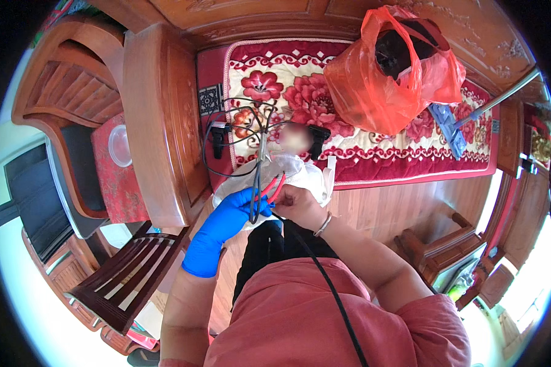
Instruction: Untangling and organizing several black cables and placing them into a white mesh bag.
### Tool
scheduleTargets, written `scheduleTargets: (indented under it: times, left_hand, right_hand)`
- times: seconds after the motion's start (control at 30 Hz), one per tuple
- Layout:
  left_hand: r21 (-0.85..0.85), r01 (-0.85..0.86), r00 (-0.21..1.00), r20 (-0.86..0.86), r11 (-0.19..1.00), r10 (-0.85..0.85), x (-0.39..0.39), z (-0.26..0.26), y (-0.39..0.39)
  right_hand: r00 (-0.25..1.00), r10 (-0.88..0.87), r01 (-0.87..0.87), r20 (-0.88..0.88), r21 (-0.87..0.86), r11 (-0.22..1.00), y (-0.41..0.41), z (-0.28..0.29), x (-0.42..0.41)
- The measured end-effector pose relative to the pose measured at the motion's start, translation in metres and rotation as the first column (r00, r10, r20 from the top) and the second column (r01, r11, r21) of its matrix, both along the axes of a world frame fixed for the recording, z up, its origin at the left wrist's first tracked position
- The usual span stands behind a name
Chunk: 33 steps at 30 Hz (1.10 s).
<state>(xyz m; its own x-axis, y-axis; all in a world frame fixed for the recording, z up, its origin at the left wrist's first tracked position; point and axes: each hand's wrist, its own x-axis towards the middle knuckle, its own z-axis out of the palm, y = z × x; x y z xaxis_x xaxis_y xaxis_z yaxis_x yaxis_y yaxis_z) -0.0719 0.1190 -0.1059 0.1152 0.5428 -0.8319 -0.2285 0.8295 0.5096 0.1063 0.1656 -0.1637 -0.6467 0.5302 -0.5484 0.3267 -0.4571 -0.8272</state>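
My left hand (243, 206), in a blue rubber glove, is closed on red-handled pliers (275, 187) and a loop of black cable (255, 202). Bare, with a bracelet at the wrist, my right hand (298, 205) is curled beside the red handles; its fingertips pinch something too small to make out, near the end of a black cable (321, 266) that runs down over my shirt. Beneath both hands lies a white mesh bag or cloth (312, 176). Metal scissors or a similar tool (263, 149) and coils of thin black cable (232, 104) lie beyond.
On the flowered mat (408, 167) of the wooden bench stand a red plastic bag (372, 96), a blue mop head (446, 130) and black clamp-like parts (218, 140). A wooden armrest (158, 128) borders the left side. A slatted chair (128, 277) stands lower left.
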Motion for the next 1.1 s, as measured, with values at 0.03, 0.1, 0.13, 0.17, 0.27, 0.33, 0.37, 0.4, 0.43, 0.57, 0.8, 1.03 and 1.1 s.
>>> scheduleTargets:
  times: [0.03,0.1,0.13,0.17,0.27,0.33,0.37,0.4,0.43,0.57,0.8,1.03,1.1]
  left_hand:
    - [0.116,-0.055,0.998,0.023,0.992,0.053,0.002,0.001,-0.001]
    - [0.148,-0.034,0.998,0.066,0.988,0.024,0.004,0.01,0.001]
    - [0.182,-0.017,0.994,0.108,0.983,-0.002,0.005,0.013,0.002]
    - [0.181,-0.018,0.994,0.11,0.983,-0.002,0.003,0.01,0.003]
    - [-0.01,-0.079,0.933,0.351,0.997,0.077,0.0,0.005,0.013]
    - [-0.117,-0.002,0.968,0.248,0.993,0.032,0.005,0.008,0.024]
    - [-0.119,-0.005,0.968,0.249,0.993,0.034,0.005,0.006,0.025]
    - [-0.122,0.049,0.967,0.255,0.991,-0.017,0.005,0.005,0.026]
    - [-0.125,0.103,0.963,0.261,0.987,-0.068,0.006,0.003,0.026]
    - [-0.259,0.145,0.967,0.24,0.955,-0.082,0.012,0.0,0.028]
    - [-0.094,-0.055,0.998,-0.004,0.994,0.055,0.015,-0.004,0.026]
    - [-0.073,0.068,0.992,-0.1,0.995,-0.075,0.018,-0.016,0.037]
    - [-0.238,0.005,1.0,0.022,0.971,0.001,0.015,-0.018,0.039]
  right_hand:
    - [0.998,-0.056,0.05,-0.041,-0.143,0.988,0.003,0.002,0.001]
    - [0.998,-0.046,0.038,-0.038,-0.208,0.977,0.007,-0.002,0.005]
    - [0.995,-0.076,0.051,-0.066,-0.322,0.945,0.012,0.003,0.006]
    - [0.99,-0.108,0.059,-0.089,-0.433,0.9,0.015,0.007,0.007]
    - [0.991,-0.109,0.069,-0.079,-0.401,0.914,0.017,0.015,0.009]
    - [0.991,-0.105,0.061,-0.083,-0.414,0.908,0.019,0.015,0.013]
    - [0.967,-0.16,0.049,-0.197,-0.474,0.879,0.018,0.012,0.016]
    - [0.927,-0.222,0.03,-0.302,-0.531,0.847,0.018,0.011,0.016]
    - [0.927,-0.223,0.03,-0.301,-0.533,0.846,0.018,0.012,0.017]
    - [0.964,-0.241,0.114,-0.115,-0.639,0.76,0.013,0.005,0.015]
    - [0.958,-0.281,0.224,-0.059,-0.454,0.862,0.009,0.008,0.011]
    - [0.985,-0.172,0.171,0.013,-0.172,0.97,0.001,0.014,0.004]
    - [0.989,-0.15,0.151,0.021,-0.086,0.985,0.003,0.022,0.002]
